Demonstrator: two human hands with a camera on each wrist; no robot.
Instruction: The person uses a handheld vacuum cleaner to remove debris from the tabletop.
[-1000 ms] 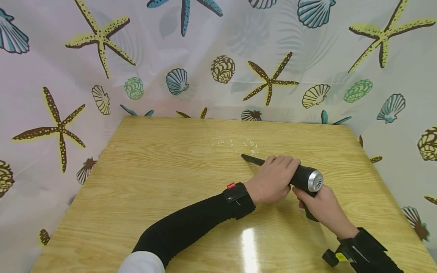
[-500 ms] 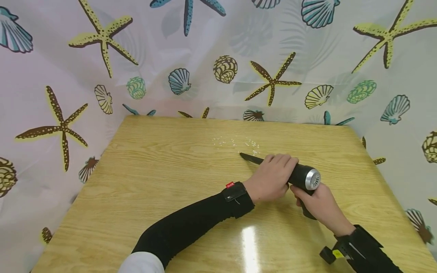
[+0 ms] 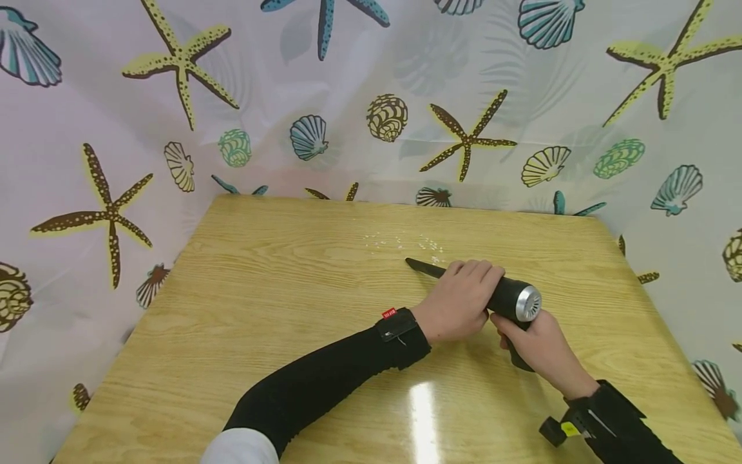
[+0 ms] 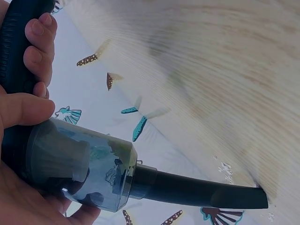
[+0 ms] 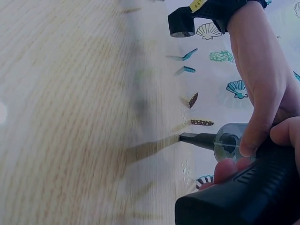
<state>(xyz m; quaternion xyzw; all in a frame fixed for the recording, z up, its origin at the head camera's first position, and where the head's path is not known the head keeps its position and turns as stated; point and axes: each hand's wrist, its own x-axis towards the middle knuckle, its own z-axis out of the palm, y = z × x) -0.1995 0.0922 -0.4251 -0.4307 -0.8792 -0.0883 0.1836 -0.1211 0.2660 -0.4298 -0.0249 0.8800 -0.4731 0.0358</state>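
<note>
A black handheld vacuum cleaner (image 3: 510, 299) with a silver end cap is held above the table by both hands. My left hand (image 3: 462, 301) wraps over its body from above, around the clear dust cup (image 4: 105, 166). My right hand (image 3: 547, 348) grips the ribbed handle (image 5: 229, 199), which angles down toward me. The slim nozzle (image 4: 187, 187) points to the far left, its tip right at the tabletop. White crumbs (image 3: 429, 245) lie scattered just beyond the nozzle, several close to its tip. Inside the clear cup, a pale filter (image 4: 63, 157) shows.
The wood-grain table (image 3: 261, 290) reaches back to a white curtain (image 3: 342, 77) printed with starfish and shells, which also hangs along both sides. Black wrist straps sit on both arms; a small black camera (image 3: 552, 430) juts from the right one.
The nozzle tip has slid slightly left past the near edge of the crumbs, both hands moving with it. The head view has shifted a little. Both grips are unchanged.
</note>
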